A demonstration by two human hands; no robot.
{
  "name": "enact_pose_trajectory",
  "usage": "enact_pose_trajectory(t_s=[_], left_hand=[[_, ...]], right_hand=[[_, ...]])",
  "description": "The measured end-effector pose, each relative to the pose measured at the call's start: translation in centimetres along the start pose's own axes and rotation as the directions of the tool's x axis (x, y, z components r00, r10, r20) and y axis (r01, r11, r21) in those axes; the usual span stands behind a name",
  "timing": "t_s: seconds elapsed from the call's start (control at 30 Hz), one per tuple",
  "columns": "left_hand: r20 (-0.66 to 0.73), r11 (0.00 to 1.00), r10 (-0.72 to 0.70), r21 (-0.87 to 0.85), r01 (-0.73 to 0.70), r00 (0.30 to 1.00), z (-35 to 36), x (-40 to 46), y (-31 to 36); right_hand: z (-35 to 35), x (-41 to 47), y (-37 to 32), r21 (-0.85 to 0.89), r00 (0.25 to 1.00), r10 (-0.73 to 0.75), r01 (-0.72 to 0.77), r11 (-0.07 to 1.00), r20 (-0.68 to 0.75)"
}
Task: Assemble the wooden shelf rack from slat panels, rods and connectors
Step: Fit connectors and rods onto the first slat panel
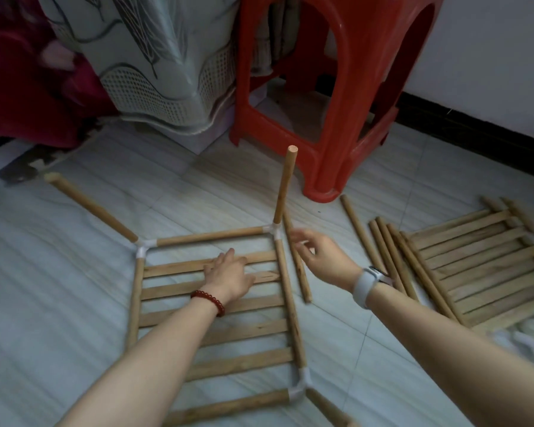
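Two hands are at work over a wooden slat panel [216,306] that lies flat on the tiled floor [74,288]. The left hand [228,274] rests flat on the slats with its fingers straight, pressing the panel down. The right hand [316,252] hovers just above a loose rod [296,260] that lies beside the panel's right edge. Its fingers are loosely spread and hold nothing.

I think the step in hand is fitting the posts into the corners. The panel has white connectors at its corners. The far right connector [272,231] already has an upright rod [284,186] standing in it. The far left connector [142,246] has a rod [90,208] that points up and away to the left. The near right connector [301,386] has a rod too, though most of it is cut off at the bottom edge. The near left corner is hidden behind the left arm.

Next, I guess, the right hand must close on the loose rod, lift it, and push its end into a free socket, while the left hand keeps the panel from sliding.

More rods [386,260] and another slat panel [481,266] wait on the floor to the right. A red stool [336,87] stands behind.
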State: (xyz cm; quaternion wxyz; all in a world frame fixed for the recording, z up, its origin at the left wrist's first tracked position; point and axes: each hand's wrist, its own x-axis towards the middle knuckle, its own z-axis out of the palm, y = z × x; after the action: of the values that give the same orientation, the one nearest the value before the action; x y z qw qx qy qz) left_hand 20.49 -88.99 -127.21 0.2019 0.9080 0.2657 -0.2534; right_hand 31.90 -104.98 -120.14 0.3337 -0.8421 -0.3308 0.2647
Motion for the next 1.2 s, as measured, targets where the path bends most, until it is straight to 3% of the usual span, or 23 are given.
enact_pose_trajectory(t_s=[0.13, 0.23, 0.3, 0.37, 0.4, 0.5, 0.6, 0.77, 0.9, 0.97, 1.07, 1.13, 1.2], left_hand=[[-0.147, 0.989, 0.1, -0.094, -0.114, 0.984, -3.4, -5.5, -1.3], [-0.269, 0.963, 0.19, -0.138, -0.233, 0.944, -4.0, -10.5, -0.4], [-0.318, 0.929, 0.256, -0.18, -0.324, 0.913, -3.1, -13.9, 0.9], [-0.316, 0.898, 0.301, -0.225, -0.379, 0.9, -1.6, -16.8, 2.2], [-0.309, 0.886, 0.32, -0.238, -0.398, 0.896, -0.8, -18.0, 2.8], [-0.279, 0.868, 0.369, -0.237, -0.436, 0.886, 1.5, -20.7, 4.1], [-0.257, 0.874, 0.369, -0.231, -0.428, 0.893, 2.2, -21.8, 5.4], [-0.249, 0.861, 0.426, -0.183, -0.474, 0.87, 1.8, -21.7, 8.5], [-0.294, 0.824, 0.428, -0.261, -0.503, 0.855, 1.4, -21.4, 12.0], [-0.478, 0.761, 0.384, -0.322, -0.564, 0.79, 0.7, -21.8, 14.2], [-0.661, 0.7, 0.435, -0.178, -0.691, 0.611, -1.2, -22.4, 19.5], [-0.623, 0.676, 0.566, -0.024, -0.737, 0.539, -2.1, -22.5, 23.2], [-0.502, 0.66, 0.682, 0.111, -0.743, 0.531, -1.7, -21.7, 27.3]], right_hand=[[-2.0, -6.5, -1.5, -0.044, 0.966, 0.054, -0.045, 0.998, 0.253], [-3.6, -11.0, -4.1, 0.098, 0.931, 0.091, -0.134, 0.986, 0.353], [-4.6, -14.4, -5.9, 0.193, 0.926, 0.028, -0.108, 0.975, 0.375], [-4.6, -17.6, -7.2, 0.12, 0.923, -0.017, -0.032, 0.992, 0.385], [-4.2, -18.9, -7.4, 0.002, 0.924, -0.021, 0.021, 1.0, 0.383], [-1.9, -21.6, -6.8, -0.397, 0.951, -0.096, 0.214, 0.893, 0.295], [-0.4, -22.5, -6.1, -0.479, 0.986, -0.126, 0.165, 0.862, 0.114], [-1.6, -22.6, -4.1, -0.39, 0.994, -0.007, -0.037, 0.92, -0.111], [-3.8, -23.4, -1.6, -0.148, 0.963, 0.064, -0.105, 0.983, -0.261], [-5.1, -24.5, 0.0, -0.008, 0.965, 0.096, -0.101, 0.995, -0.246], [-7.9, -26.5, 4.2, 0.036, 0.941, 0.174, -0.171, 0.985, -0.291], [-9.4, -27.7, 7.2, 0.01, 0.893, 0.267, -0.282, 0.959, -0.363], [-10.9, -28.7, 10.6, 0.025, 0.822, 0.377, -0.406, 0.914, -0.427]])
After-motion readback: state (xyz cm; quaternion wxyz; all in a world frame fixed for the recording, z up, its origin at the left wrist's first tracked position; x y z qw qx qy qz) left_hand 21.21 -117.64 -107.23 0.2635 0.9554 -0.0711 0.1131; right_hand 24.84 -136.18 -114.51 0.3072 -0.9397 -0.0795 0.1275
